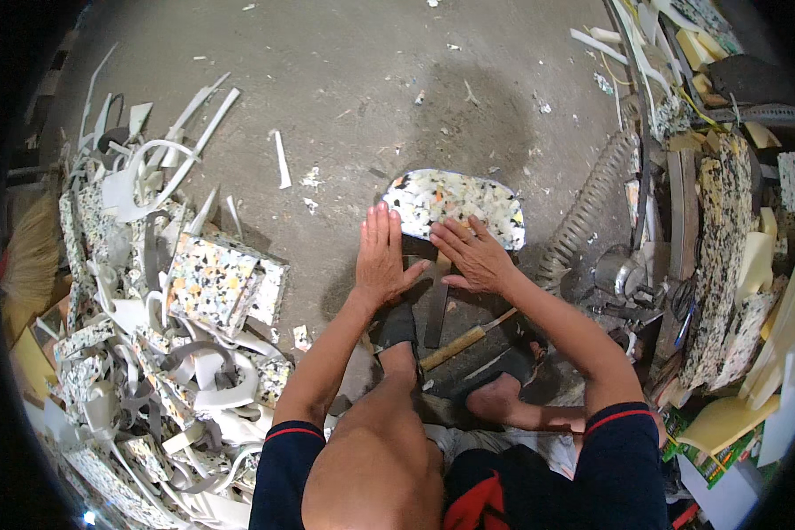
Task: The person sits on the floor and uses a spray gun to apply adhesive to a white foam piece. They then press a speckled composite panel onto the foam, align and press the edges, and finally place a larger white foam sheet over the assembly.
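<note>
A rounded slab of speckled foam (458,199), white with black, orange and blue flecks, is in front of me at the middle. My left hand (382,261) lies flat with straight fingers, their tips at the slab's left near edge. Over its near edge my right hand (479,254) rests with fingers spread. Both hands are open, and neither is wrapped round anything. Below them, between my feet, stands a dark flat bar (436,309). Next to it lies a tool with a wooden handle (453,347); its far end is partly hidden by my right forearm.
Foam offcuts and white curled strips (225,384) heap up at the left, with a squarish speckled foam block (210,281) on top. A ribbed hose (583,212) runs along the right, beside a metal motor-like part (621,272) and stacked foam slabs (720,256). Scraps dot the concrete floor (327,79).
</note>
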A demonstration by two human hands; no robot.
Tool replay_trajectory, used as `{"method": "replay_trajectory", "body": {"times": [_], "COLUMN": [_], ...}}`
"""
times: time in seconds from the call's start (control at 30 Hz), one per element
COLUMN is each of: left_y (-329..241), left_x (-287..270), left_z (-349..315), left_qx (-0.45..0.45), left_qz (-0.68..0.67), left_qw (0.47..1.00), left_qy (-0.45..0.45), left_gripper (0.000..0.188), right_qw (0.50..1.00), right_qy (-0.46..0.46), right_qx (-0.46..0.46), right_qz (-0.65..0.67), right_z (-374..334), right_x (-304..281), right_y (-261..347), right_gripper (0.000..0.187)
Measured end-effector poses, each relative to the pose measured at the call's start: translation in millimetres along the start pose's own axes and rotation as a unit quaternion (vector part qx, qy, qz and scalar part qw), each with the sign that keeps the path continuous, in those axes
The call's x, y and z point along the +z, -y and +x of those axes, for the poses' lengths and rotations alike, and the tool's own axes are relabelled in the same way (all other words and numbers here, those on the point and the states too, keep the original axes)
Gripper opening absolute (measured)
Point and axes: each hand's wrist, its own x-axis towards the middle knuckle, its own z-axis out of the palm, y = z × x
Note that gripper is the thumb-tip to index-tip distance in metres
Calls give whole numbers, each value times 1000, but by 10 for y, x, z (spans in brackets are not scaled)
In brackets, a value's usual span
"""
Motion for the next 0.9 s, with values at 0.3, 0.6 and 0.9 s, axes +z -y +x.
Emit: {"method": "replay_trajectory", "body": {"times": [0.3,0.6,0.9], "left_y": [36,-30,-161], "left_x": [-270,-330,-329], "left_z": [135,1192,1183], "left_qx": [27,256,207], "left_qz": [50,-22,29], "left_qw": [998,962,964], "left_qy": [-6,92,163], "left_gripper": [76,78,90], "right_qw": [988,982,979], "right_qy": [-82,-129,-111], "right_qx": [26,113,117], "right_qz": [126,83,127], "right_z": [-74,-17,35], "right_x": [-120,54,-11], "right_y": [-131,-500,-546], "right_gripper": [76,72,80]}}
